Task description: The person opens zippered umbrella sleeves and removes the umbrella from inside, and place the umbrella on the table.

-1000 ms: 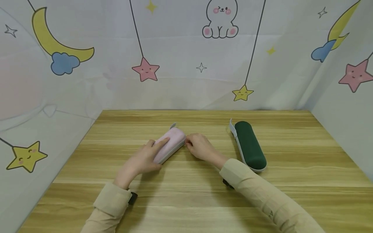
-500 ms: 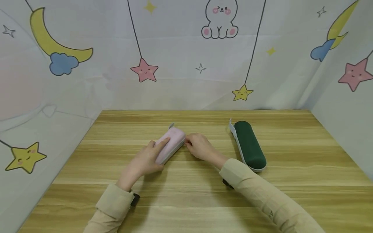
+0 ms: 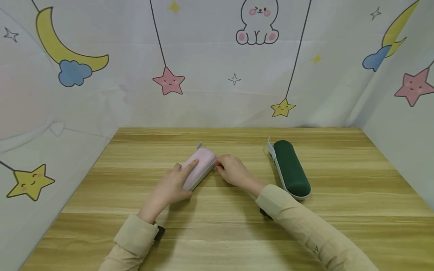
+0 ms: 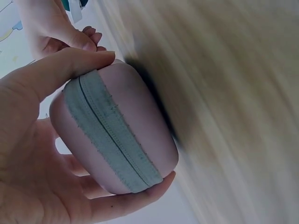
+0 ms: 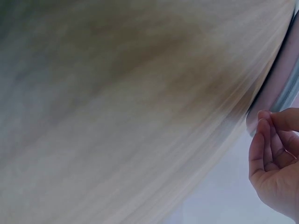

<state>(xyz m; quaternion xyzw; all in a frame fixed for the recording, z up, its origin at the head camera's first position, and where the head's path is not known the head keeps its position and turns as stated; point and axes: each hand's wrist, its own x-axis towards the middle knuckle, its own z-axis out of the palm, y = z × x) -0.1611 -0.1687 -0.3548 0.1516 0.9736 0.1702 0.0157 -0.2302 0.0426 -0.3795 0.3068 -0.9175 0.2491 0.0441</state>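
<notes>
A pale pink zippered hard case lies slantwise on the wooden table, with a small grey tab standing up at its far left side. My left hand grips its near end, thumb on one side and fingers round the other. In the left wrist view, the grey zipper band runs across the end facing the camera and looks closed there. At the case's far right end, my right hand pinches with thumb and fingertips together at the zipper's edge. Whatever lies between those fingertips is hidden.
A dark green case with a light grey edge and a raised pale strap lies to the right, beyond my right forearm. White cloth printed with stars and moons stands behind the wooden table and along both sides.
My left hand and the near end of the pink case have shifted slightly to the right. The right hand holds its place at the far end. The green case stays put.
</notes>
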